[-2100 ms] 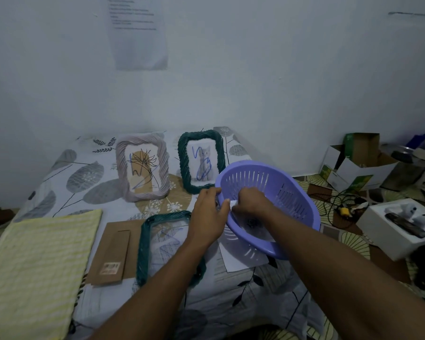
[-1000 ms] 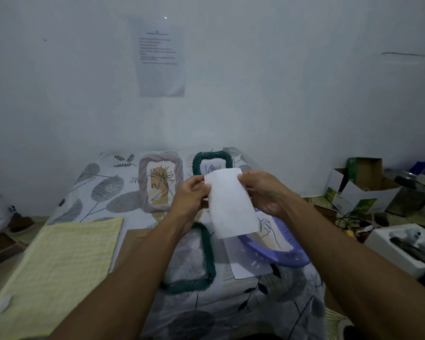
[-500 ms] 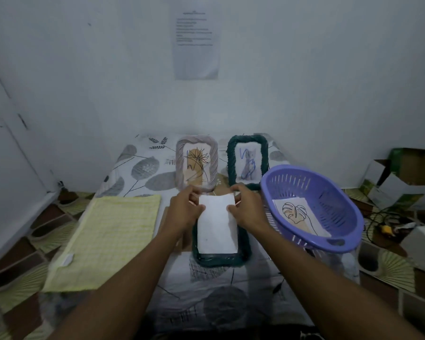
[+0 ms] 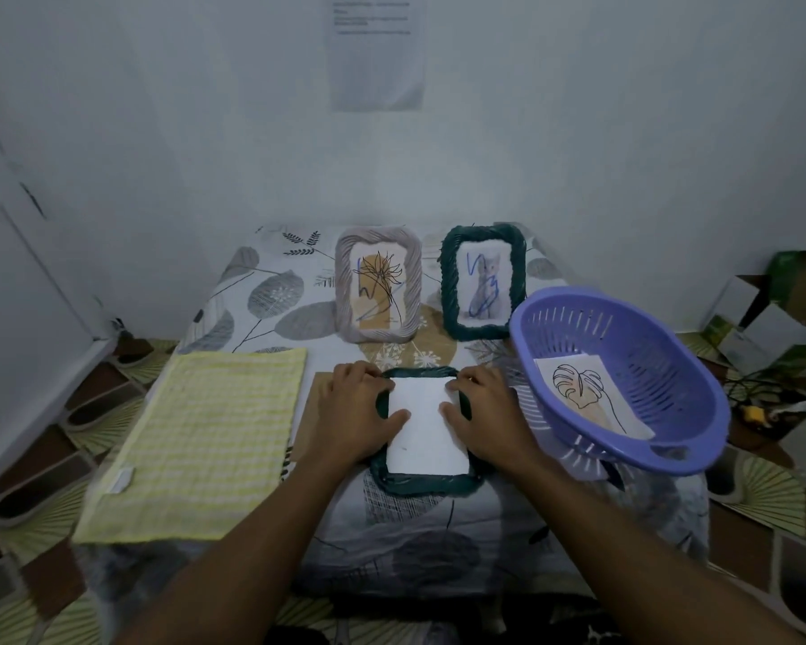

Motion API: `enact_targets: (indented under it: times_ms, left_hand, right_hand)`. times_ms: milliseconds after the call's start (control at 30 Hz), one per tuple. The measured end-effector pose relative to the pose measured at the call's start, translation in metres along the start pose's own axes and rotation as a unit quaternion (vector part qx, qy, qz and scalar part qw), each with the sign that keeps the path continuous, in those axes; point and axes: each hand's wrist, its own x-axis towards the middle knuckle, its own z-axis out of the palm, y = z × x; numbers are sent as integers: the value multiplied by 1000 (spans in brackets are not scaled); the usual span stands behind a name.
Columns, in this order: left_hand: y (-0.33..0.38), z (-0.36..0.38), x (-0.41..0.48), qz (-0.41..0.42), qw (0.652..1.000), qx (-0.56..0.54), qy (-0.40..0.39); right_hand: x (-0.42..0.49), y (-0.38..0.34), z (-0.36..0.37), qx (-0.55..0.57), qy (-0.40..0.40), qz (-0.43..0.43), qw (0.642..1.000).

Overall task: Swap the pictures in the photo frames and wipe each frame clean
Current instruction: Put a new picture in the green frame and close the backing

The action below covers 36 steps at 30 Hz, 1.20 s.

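Observation:
A dark green woven frame [image 4: 422, 482] lies flat, face down, in the middle of the leaf-print table. A white picture sheet [image 4: 426, 428] rests blank side up in its opening. My left hand [image 4: 352, 414] presses on the sheet's left edge and my right hand [image 4: 487, 416] presses on its right edge, fingers spread flat. Two frames stand upright at the back: a grey woven frame [image 4: 379, 286] with a flower drawing and a green woven frame [image 4: 483, 284] with a cat picture. A brown backing board [image 4: 315, 412] lies partly under my left hand.
A purple plastic basket [image 4: 624, 379] sits tilted at the right, holding a leaf drawing [image 4: 582, 388]. A yellow checked cloth [image 4: 196, 439] lies flat at the left. Cardboard boxes [image 4: 782, 314] and clutter stand on the floor at the right. A white wall rises behind the table.
Both hands took the white sheet from the basket, carried it left and lowered it into the flat green frame. They now press it down flat.

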Motion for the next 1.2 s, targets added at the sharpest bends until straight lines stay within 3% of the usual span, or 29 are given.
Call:
enact_targets:
  times_ms: [333,933,1100,1200]
  left_hand:
    - [-5,5,-5,-29,992,-125,-4]
    - [-8,4,-5,-34,989,-142,-25]
    - [-2,-11,1,-33,992,-121,15]
    - [-9,-21,-1,-81,989,-119,43]
  right_hand:
    - [-9,9,3,42,-13,0,999]
    - [-7,12,5,60,-10,3,998]
    - [-9,11,2,95,-4,4,995]
    - [-10,10,2,114,1,2,993]
